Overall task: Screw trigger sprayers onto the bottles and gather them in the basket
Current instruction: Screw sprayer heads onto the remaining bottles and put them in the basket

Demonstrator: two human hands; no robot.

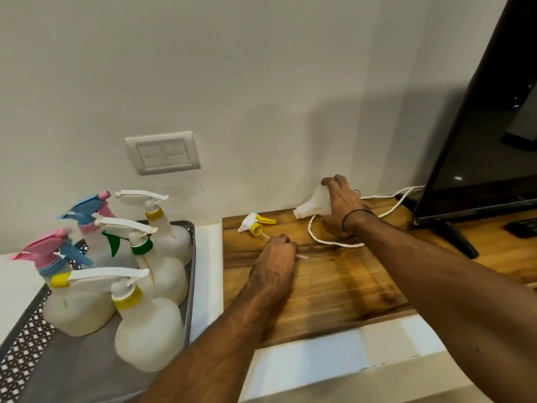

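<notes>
A white bottle (315, 206) without a sprayer lies on its side on the wooden board (334, 280), neck pointing left. My right hand (343, 205) grips its body near the wall. A white and yellow trigger sprayer (255, 223) lies on the board to the left of the bottle. Its thin dip tube runs under my left hand (276, 257), whose curled fingers pinch the tube. The grey mesh basket (26, 338) at the left holds several white bottles fitted with sprayers, one being the yellow-collared bottle (148, 333) in front.
A white cord (331, 242) loops on the board beside the bottle and runs right along the wall. A black TV (479, 126) on a stand occupies the right. A wall socket plate (162, 152) sits above the counter. A dark remote (523, 228) lies far right.
</notes>
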